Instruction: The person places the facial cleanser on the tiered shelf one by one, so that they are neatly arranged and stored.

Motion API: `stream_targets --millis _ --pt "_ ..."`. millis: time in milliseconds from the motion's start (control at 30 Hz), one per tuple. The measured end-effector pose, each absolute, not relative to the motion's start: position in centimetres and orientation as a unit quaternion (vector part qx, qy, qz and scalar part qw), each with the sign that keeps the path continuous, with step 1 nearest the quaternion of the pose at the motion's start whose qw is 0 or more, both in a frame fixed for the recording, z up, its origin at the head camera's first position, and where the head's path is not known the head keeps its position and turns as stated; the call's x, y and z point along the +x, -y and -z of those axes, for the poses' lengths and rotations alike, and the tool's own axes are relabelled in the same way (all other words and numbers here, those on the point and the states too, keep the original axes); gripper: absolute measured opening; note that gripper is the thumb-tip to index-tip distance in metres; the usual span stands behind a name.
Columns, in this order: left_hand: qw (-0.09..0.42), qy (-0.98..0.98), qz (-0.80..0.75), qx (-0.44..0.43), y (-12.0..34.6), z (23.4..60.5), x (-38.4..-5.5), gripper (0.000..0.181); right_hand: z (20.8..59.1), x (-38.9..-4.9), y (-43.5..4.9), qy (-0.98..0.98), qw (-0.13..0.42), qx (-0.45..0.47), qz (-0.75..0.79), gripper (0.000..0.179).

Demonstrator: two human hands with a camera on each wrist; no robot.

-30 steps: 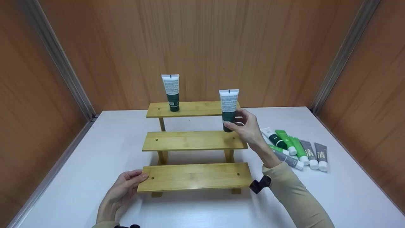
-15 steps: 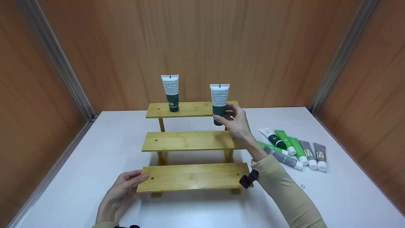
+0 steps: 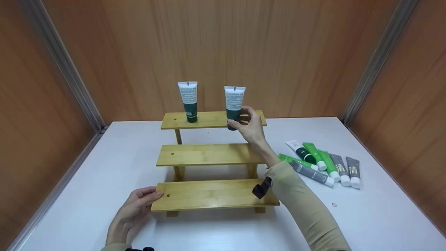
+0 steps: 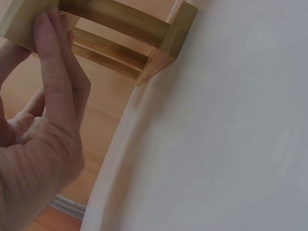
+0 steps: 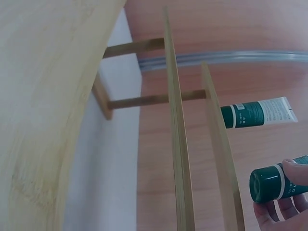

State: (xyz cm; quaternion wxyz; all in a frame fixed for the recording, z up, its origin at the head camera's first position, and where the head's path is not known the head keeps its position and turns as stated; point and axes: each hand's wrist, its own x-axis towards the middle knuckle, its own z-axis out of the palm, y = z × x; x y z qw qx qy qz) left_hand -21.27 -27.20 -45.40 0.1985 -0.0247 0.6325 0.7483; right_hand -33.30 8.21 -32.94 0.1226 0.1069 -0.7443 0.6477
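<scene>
Your right hand point(image 3: 249, 128) has carried the white-and-green tube point(image 3: 234, 99) up and leftward over the past second; you hold it nearly upright, its cap point(image 5: 262, 186) apart from the top shelf point(image 3: 210, 119), right of the standing tube point(image 3: 189, 99). Your left hand point(image 3: 136, 205) grips the bottom shelf point(image 3: 214, 195). Loose tubes point(image 3: 328, 163) lie on the desk point(image 3: 383, 216).

White bench point(image 3: 80, 195): three-tier wooden shelf point(image 3: 212, 195), centre; at right, clustered tubes point(image 3: 314, 153), green, grey, white-and-dark-green; small ring point(image 3: 334, 204). Shelf's top tier point(image 3: 210, 119): one upright tube point(image 3: 189, 101).
</scene>
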Motion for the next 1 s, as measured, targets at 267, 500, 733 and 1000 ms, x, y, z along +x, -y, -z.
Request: stream_targets --millis 267,500,733,1000 --pt "0.205 -0.622 -0.756 -0.019 27.3 45.4 -21.3 0.017 32.9 -34.7 -7.3 0.748 0.131 0.112 -0.641 0.05" --pt "0.203 -0.631 -0.749 -0.014 27.3 45.5 -21.3 0.023 33.0 -35.8 -6.4 0.754 0.132 0.115 -0.633 0.05" --pt "0.198 -0.643 -0.74 -0.016 27.2 45.5 -21.2 0.028 33.0 -36.6 -5.7 0.763 0.137 0.109 -0.622 0.049" --pt "0.193 -0.647 -0.738 0.0 27.0 45.5 -21.0 0.037 33.3 -37.3 -5.2 0.746 0.145 0.13 -0.636 0.046"
